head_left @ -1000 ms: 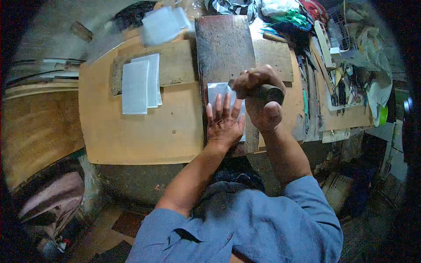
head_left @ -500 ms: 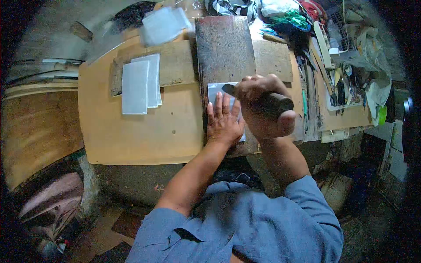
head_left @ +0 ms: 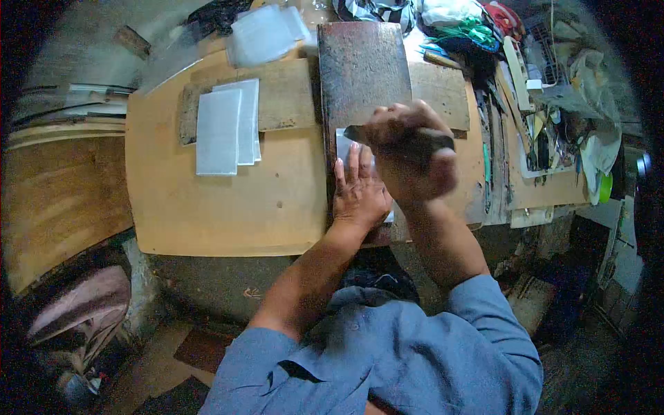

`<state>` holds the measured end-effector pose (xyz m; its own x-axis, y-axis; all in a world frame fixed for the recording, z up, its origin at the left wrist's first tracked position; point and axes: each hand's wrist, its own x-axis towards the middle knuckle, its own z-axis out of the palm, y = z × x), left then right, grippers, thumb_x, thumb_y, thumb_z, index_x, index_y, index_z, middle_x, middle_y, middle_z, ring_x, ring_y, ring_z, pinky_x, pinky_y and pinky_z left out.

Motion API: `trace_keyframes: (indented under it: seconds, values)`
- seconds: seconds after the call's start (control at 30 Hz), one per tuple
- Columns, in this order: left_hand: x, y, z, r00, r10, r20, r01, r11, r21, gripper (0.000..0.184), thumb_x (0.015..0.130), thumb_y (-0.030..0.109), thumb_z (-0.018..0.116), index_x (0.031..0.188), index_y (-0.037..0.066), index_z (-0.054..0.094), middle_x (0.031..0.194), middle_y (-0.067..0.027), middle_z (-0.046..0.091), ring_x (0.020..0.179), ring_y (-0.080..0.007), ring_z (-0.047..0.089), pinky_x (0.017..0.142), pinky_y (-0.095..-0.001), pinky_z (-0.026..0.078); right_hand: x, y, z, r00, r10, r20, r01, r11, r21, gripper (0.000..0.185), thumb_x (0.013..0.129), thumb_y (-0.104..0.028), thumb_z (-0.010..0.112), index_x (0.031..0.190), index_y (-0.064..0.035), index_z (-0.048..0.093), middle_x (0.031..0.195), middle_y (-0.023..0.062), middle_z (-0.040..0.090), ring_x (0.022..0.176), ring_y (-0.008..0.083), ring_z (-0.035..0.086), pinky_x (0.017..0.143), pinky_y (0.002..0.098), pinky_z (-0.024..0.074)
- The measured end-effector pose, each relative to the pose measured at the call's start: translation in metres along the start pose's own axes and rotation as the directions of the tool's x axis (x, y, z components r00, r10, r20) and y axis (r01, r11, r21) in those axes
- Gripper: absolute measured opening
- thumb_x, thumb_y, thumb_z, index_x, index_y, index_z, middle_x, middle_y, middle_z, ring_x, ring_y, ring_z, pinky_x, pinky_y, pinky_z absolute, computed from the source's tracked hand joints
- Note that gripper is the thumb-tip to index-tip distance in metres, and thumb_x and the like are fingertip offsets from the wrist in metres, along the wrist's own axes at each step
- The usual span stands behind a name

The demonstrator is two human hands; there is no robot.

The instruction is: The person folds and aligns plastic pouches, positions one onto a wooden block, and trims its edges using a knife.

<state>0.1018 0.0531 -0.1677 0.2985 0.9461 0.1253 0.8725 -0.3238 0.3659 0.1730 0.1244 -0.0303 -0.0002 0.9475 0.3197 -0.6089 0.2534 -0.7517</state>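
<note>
left hand [head_left: 361, 198] flat on a sheet [head_left: 342, 143], fingers slightly apart, sheet lying on the near part of a dark board [head_left: 363, 69], right hand [head_left: 408, 162] clamped round a tool [head_left: 355, 133], tip at the sheet's far end, fanned pile [head_left: 218, 133] at left

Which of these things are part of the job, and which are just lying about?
Part of the job:
sheet, under the left hand
dark tool, in the right hand
dark board, beneath the sheet
overlapping sheets at left, probably

Apparently lying about:
white bundle
cluttered tray
green strip
</note>
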Motion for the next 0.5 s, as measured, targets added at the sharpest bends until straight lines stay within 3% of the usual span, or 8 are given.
trace_keyframes:
  seconds: [0.1,0.17,0.23,0.27,0.4,0.5]
  values:
    - [-0.003,-0.001,-0.001,0.999,0.021,-0.049,-0.023,0.999,-0.040,0.052,0.076,0.029,0.053,0.122,0.005,0.052,0.139,-0.0145,0.034,0.135,-0.0319,0.022,0.108,-0.0548,0.012,-0.005,-0.017,0.003,0.984,-0.118,0.135,0.120,0.993,-0.003,0.061,0.075,-0.060,0.061,0.082,-0.0002,0.048,0.070,0.0083,0.044,0.065,0.0195,0.040,0.061,0.0327,0.0320]
    - [-0.002,0.001,-0.002,1.000,0.017,0.002,-0.017,0.998,0.065,0.054,0.078,0.032,0.054,0.126,0.009,0.049,0.140,-0.0145,0.033,0.135,-0.0315,0.022,0.107,-0.0551,0.013,-0.008,-0.004,-0.011,0.992,-0.075,0.098,0.083,0.993,-0.081,0.064,0.073,-0.062,0.062,0.082,-0.0005,0.048,0.070,0.0077,0.044,0.065,0.0198,0.040,0.062,0.0331,0.0328]
    - [0.004,0.004,-0.013,0.998,-0.023,-0.061,0.019,0.997,-0.078,0.057,0.080,0.038,0.053,0.130,0.011,0.045,0.141,-0.0144,0.032,0.135,-0.0317,0.023,0.107,-0.0545,0.014,-0.003,-0.002,-0.015,1.000,0.011,-0.026,-0.013,0.994,-0.107,0.065,0.072,-0.064,0.062,0.082,-0.0008,0.048,0.070,0.0077,0.045,0.066,0.0201,0.041,0.063,0.0339,0.0342]
    - [0.005,0.005,-0.013,0.998,-0.046,-0.051,0.043,0.998,-0.049,0.060,0.081,0.042,0.053,0.133,0.014,0.042,0.142,-0.0145,0.031,0.134,-0.0320,0.022,0.107,-0.0539,0.014,-0.002,-0.002,-0.015,0.997,-0.006,-0.076,-0.002,0.995,-0.104,0.066,0.073,-0.064,0.061,0.083,0.0004,0.049,0.069,0.0085,0.046,0.065,0.0208,0.043,0.062,0.0347,0.0354]
    - [0.003,0.003,-0.013,1.000,0.007,-0.027,-0.005,0.999,0.046,0.063,0.081,0.042,0.053,0.137,0.016,0.037,0.143,-0.0142,0.030,0.134,-0.0324,0.022,0.107,-0.0533,0.015,-0.008,-0.022,-0.016,0.981,-0.169,0.096,0.177,0.980,-0.087,0.067,0.075,-0.061,0.059,0.086,0.0053,0.051,0.070,0.0120,0.049,0.065,0.0215,0.044,0.060,0.0352,0.0358]
    - [0.004,0.006,-0.014,1.000,-0.004,0.030,0.001,0.995,0.104,0.066,0.080,0.041,0.055,0.138,0.018,0.035,0.143,-0.0137,0.029,0.133,-0.0327,0.023,0.107,-0.0528,0.016,-0.010,-0.013,-0.029,0.997,-0.078,-0.026,0.071,0.975,-0.211,0.067,0.076,-0.061,0.058,0.084,0.0055,0.051,0.072,0.0129,0.051,0.066,0.0213,0.045,0.061,0.0353,0.0361]
